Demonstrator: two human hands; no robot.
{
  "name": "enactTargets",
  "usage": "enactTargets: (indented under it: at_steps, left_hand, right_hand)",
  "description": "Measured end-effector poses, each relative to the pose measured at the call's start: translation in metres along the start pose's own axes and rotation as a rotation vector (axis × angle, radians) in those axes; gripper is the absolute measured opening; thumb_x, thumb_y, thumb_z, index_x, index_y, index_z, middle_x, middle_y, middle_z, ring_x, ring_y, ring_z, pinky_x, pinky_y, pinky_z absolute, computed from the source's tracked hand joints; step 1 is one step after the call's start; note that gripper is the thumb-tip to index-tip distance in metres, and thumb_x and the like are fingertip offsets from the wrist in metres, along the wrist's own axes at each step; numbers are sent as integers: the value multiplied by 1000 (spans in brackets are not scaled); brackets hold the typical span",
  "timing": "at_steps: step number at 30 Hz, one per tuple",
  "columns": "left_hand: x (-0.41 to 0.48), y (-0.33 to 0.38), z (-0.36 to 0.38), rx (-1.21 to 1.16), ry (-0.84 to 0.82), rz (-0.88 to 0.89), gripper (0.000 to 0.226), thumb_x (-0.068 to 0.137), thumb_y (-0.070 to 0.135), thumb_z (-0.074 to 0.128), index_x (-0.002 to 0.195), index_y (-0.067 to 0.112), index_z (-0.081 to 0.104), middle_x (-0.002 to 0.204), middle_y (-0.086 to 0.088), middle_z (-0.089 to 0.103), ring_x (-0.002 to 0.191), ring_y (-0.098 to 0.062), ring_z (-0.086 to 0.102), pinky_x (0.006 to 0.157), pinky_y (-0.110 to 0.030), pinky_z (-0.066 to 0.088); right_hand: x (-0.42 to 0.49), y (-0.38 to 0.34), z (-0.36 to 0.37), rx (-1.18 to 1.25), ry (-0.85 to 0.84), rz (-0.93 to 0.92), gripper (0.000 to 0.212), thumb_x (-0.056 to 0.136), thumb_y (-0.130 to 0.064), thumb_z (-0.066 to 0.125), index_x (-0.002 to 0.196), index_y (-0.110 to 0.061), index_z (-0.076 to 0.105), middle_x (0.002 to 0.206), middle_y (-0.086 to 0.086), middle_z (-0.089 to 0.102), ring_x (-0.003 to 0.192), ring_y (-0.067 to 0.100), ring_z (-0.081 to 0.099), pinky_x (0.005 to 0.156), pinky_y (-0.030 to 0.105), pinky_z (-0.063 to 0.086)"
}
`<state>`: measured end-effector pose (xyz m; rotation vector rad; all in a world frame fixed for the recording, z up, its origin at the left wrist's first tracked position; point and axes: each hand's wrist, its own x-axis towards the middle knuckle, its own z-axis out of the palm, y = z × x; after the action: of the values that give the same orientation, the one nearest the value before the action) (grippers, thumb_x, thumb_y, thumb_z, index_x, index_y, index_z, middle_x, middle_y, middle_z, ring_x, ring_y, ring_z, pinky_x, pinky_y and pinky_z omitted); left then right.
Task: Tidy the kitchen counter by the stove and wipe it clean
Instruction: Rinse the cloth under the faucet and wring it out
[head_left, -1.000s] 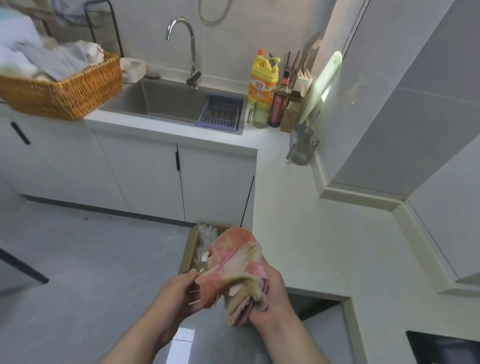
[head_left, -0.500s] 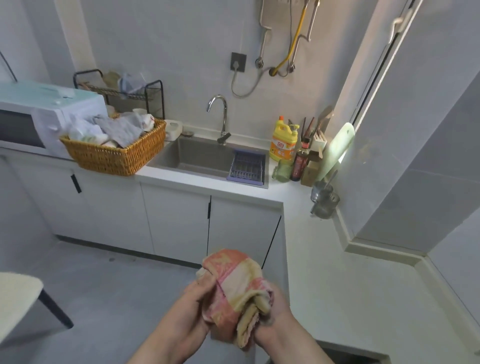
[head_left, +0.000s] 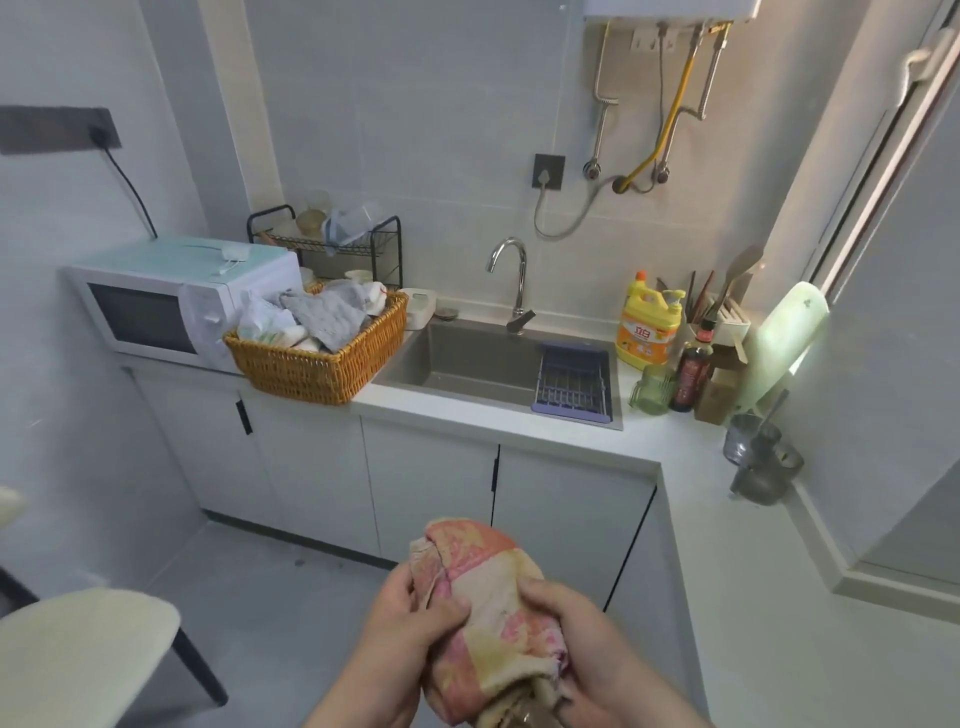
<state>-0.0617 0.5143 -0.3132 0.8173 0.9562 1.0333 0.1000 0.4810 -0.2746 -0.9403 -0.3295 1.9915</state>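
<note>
While the person stood at the corner, the left hand and the right hand each curled their fingers round one bunched pink-and-yellow cloth, held in the air near the edge of the white desk. On the desk stood one wicker basket, one microwave, one yellow bottle, one dark bottle, one green cup and two grey cups. One sink with one tap sat below pale wall tiles.
</note>
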Motion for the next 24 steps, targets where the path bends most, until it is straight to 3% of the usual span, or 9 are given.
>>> enactTargets:
  at_steps: [4, 7, 11, 13, 19, 24]
  left_hand:
    - [40, 14, -7, 47, 43, 36, 69, 48, 2, 78, 114, 4, 59, 101, -18, 73, 92, -34, 70, 75, -40, 54]
    - [77, 25, -7, 80, 43, 45, 80, 37, 10, 82, 113, 3, 61, 101, -20, 73, 92, -34, 70, 76, -39, 53]
    - [144, 40, -1, 86, 68, 27, 85, 33, 14, 83, 115, 3, 60, 100, -20, 73, 91, -35, 70, 76, -39, 53]
    - [177, 46, 5, 86, 72, 4, 88, 32, 14, 83, 116, 3, 59, 100, -20, 73, 92, -35, 70, 75, -39, 54]
    - [255, 70, 27, 52, 59, -5, 86, 28, 10, 82, 111, 4, 59, 94, -21, 73, 84, -33, 71, 73, -39, 54]
    - [300, 87, 38, 47, 40, -36, 62, 49, -5, 71, 109, 4, 60, 92, -23, 73, 80, -34, 71, 75, -42, 53]
  right_hand:
    - [52, -16, -6, -89, 57, -53, 42, 78, -6, 54, 112, 17, 64, 119, 40, 59, 111, 51, 59, 106, 58, 40]
    - [96, -33, -17, -164, 102, -116, 61, 63, -3, 69, 120, 16, 58, 120, 40, 58, 113, 54, 57, 106, 62, 38]
    - [159, -73, -40, -233, 152, -142, 97, 36, -16, 92, 124, 9, 58, 120, 35, 61, 112, 50, 60, 104, 59, 42]
    - [180, -98, -45, -225, 150, -116, 90, 42, -12, 89, 124, 7, 58, 120, 34, 61, 112, 50, 60, 104, 59, 42]
    - [209, -170, -42, -395, 208, -139, 36, 76, -4, 70, 112, 0, 67, 101, 18, 74, 97, 34, 71, 99, 50, 49]
    - [240, -205, -39, -378, 232, -176, 24, 87, 3, 60, 108, -5, 68, 98, 16, 75, 96, 34, 71, 97, 51, 50]
